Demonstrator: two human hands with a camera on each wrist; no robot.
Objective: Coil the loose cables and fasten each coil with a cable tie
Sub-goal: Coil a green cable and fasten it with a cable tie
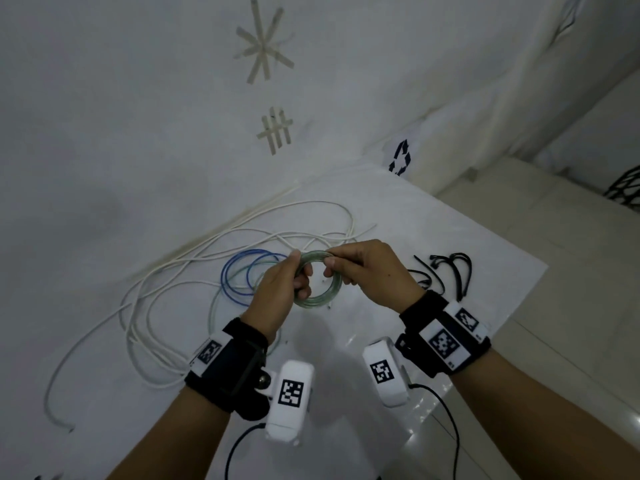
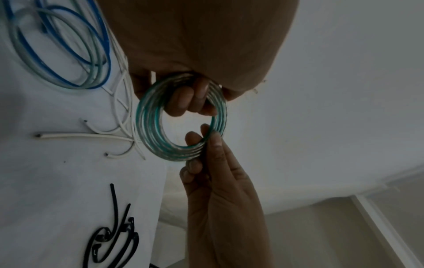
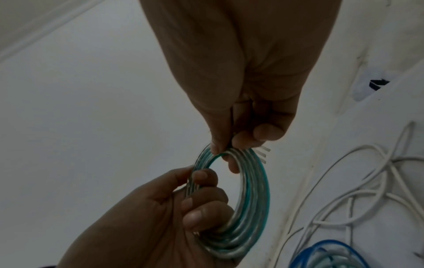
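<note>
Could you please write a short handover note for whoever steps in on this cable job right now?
Left hand and right hand both grip the clear-green coil, held above the table; no tie on it is visible.
Black cable ties lie loose on the table beside the right hand.
Left to do: tie this coil, then coil and tie the blue cable, lying in loose loops, and the white cables, spread on the left.

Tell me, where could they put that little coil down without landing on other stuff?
Bare sheet lies just beyond the hands, between the white cables and the black cable ties. Left of the green coil it is crowded: blue cable and white loops overlap.
</note>
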